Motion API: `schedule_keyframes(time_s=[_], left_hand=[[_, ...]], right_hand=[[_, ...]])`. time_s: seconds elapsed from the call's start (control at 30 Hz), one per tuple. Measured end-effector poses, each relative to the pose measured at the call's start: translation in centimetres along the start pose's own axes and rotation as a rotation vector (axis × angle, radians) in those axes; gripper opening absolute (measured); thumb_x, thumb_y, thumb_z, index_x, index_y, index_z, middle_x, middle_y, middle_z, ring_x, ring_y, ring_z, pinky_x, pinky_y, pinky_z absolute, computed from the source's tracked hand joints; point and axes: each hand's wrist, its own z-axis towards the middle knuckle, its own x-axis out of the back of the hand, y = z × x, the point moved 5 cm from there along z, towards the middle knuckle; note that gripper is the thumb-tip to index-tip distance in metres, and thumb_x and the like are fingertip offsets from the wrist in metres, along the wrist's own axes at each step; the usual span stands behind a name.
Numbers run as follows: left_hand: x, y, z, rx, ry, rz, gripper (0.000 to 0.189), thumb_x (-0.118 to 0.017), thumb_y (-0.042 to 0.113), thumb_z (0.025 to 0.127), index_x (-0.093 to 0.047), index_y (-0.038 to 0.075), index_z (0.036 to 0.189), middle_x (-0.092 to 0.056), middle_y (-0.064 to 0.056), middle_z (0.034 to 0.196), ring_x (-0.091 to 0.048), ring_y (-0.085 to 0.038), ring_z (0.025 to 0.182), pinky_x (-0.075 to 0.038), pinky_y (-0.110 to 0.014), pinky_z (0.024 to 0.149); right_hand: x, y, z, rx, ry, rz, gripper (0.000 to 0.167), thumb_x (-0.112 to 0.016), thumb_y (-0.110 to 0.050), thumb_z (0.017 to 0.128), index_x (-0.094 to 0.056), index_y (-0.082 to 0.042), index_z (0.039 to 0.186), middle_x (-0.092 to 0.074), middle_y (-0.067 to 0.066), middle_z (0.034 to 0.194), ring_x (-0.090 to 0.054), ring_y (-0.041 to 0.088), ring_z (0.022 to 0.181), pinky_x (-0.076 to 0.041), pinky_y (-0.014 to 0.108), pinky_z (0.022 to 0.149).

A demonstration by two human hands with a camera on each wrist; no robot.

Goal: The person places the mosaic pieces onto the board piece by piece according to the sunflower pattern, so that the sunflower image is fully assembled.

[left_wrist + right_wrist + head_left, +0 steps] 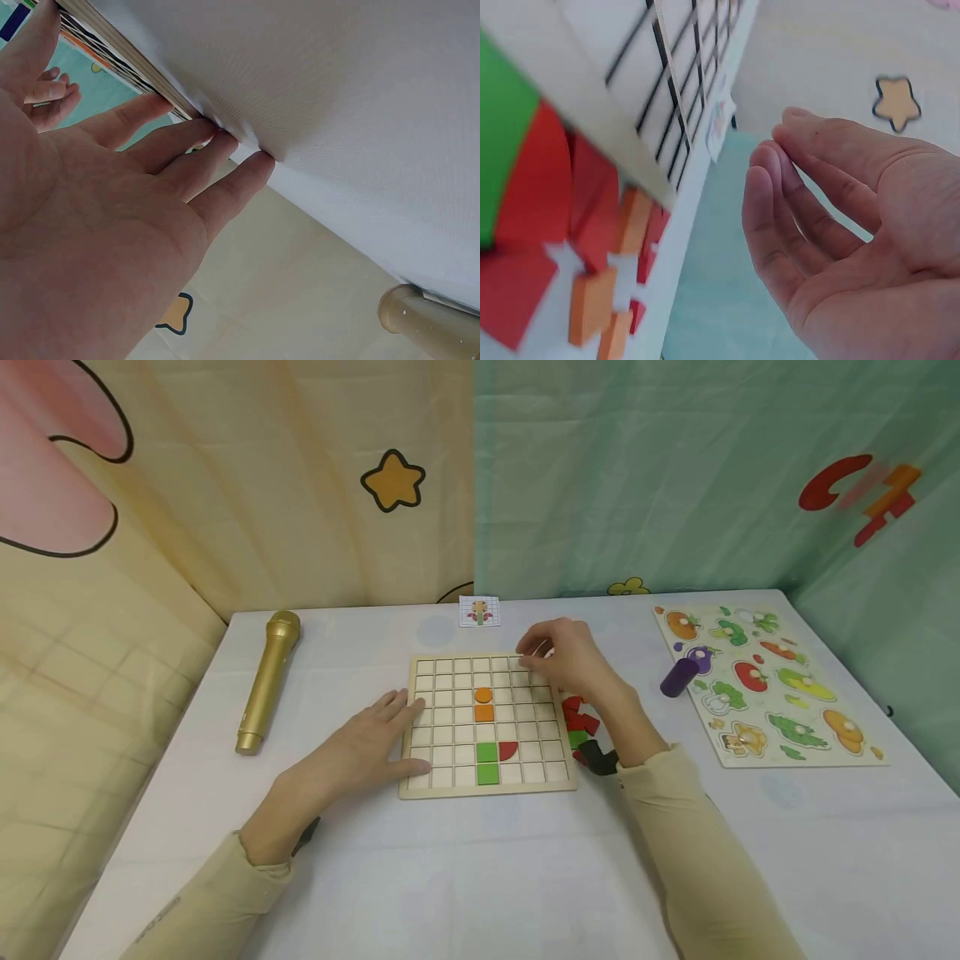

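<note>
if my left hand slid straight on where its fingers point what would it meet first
Most likely the left edge of the grid board: the left hand lies right beside it. Raised slightly, it might pass over; depth is hard to judge.

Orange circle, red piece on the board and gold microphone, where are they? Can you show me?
Orange circle (483,695): head view, middle of its flat top.
Red piece (507,749): head view, middle of its flat top.
Gold microphone (264,693): head view, partway along its handle.
</note>
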Motion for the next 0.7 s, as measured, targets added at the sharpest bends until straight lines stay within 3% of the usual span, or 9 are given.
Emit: schedule_keyframes(time_s=[0.17, 0.37, 0.57, 0.7], left_hand=[[0.0, 0.0, 0.0, -0.003, 0.003, 0.003, 0.093, -0.072, 0.053, 0.097, -0.032, 0.004, 0.165, -0.021, -0.029, 0.171, -0.019, -0.049, 0.16, -0.025, -0.064, 0.127], [0.0, -0.1, -0.1, 0.002, 0.006, 0.001, 0.093, -0.073, 0.053, 0.097, -0.033, 0.003, 0.164, -0.022, -0.029, 0.171, -0.02, -0.049, 0.159, -0.025, -0.065, 0.126], [0.1, 0.0, -0.1, 0.002, 0.005, 0.001, 0.092, -0.071, 0.054, 0.097, -0.033, 0.003, 0.165, -0.022, -0.029, 0.171, -0.019, -0.049, 0.159, -0.025, -0.065, 0.127], [0.0, 0.0, -0.1, 0.003, 0.005, -0.009, 0.093, -0.072, 0.054, 0.097, -0.032, 0.004, 0.165, -0.021, -0.029, 0.171, -0.019, -0.048, 0.16, -0.024, -0.065, 0.127]], right_hand=[[2.5, 2.3, -0.3, -0.093, 0.016, 0.005, 0.02, -0.074, -0.014, 0.099, -0.078, -0.004, 0.115, -0.075, 0.014, 0.111, -0.067, 0.031, 0.104, -0.061, 0.045, 0.088], [3.3, 4.9, -0.5, -0.188, -0.095, -0.011, 0.017, -0.078, -0.016, 0.097, -0.078, -0.005, 0.11, -0.077, 0.013, 0.104, -0.066, 0.028, 0.094, -0.06, 0.035, 0.08], [3.0, 6.1, -0.7, -0.188, -0.248, 0.003, 0.021, -0.084, -0.013, 0.091, -0.078, -0.004, 0.109, -0.078, 0.011, 0.101, -0.069, 0.024, 0.091, -0.058, 0.035, 0.086], [2.4, 6.3, -0.7, -0.182, -0.294, -0.009, 0.019, -0.084, -0.009, 0.09, -0.077, -0.004, 0.107, -0.077, 0.011, 0.101, -0.068, 0.024, 0.092, -0.058, 0.036, 0.089]])
